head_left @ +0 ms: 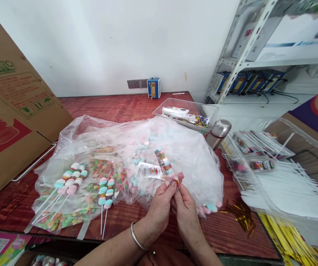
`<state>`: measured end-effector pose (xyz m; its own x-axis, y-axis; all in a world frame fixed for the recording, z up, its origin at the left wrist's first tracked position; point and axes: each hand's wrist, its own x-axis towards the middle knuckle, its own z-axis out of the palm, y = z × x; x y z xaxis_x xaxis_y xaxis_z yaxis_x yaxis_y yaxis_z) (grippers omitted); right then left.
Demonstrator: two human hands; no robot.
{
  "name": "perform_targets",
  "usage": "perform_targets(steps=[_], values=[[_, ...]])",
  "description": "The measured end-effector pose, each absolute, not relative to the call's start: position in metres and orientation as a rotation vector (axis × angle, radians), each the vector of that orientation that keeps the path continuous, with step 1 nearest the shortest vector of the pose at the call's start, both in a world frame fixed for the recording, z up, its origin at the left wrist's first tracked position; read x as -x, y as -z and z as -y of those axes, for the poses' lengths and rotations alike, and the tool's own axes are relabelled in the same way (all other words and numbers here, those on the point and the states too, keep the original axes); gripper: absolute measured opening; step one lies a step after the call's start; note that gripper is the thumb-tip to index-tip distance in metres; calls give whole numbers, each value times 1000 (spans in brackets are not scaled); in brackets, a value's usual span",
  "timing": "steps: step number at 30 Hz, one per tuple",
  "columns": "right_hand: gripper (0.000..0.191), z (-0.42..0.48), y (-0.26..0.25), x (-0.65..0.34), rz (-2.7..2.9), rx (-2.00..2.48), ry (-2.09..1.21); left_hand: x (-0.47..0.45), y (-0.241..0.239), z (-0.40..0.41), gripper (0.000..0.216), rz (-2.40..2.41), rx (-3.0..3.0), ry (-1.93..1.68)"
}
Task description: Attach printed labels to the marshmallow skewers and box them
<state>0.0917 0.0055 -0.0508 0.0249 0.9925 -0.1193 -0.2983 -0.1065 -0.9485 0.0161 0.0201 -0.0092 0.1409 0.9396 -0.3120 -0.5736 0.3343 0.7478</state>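
Observation:
A marshmallow candy skewer (165, 164) in a printed clear wrapper stands up from my two hands, tilted a little left. My left hand (159, 205) is closed, pinching the lower end of the wrapper. Against it, my right hand (188, 208) is closed on the same spot. Fingertips hide the skewer's stick. Beside the skewer, a white printed packet (150, 170) lies over a large clear plastic bag (200, 159) of pink, blue and white marshmallows. Several unwrapped marshmallow skewers (71, 180) rest on a bag of gummy rings (102, 167), with two more skewers (106, 192) nearer me.
Gold twist ties (243, 216) lie right of my hands. A clear bin (261, 201) of white sticks and wrapped skewers stands at the right. Behind are a steel flask (219, 133) and a clear tray (159, 111). A cardboard box (17, 107) stands left.

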Motion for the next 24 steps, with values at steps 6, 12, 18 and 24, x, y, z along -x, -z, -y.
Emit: perform_targets(steps=[6, 12, 18, 24], values=[[33, -7, 51, -96, 791, 1003, -1525, -2, 3, -28, 29, -749, -468, -1223], [35, -4, 40, -94, 671, 954, -1659, -7, 11, -28, 24, -906, -535, -1242], [33, -2, 38, -91, 727, 1024, -1543, -10, 17, -28, 32, -937, -478, -1272], [34, -7, 38, -87, 769, 1159, -1290, -7, 17, -29, 28, -935, -524, -1297]])
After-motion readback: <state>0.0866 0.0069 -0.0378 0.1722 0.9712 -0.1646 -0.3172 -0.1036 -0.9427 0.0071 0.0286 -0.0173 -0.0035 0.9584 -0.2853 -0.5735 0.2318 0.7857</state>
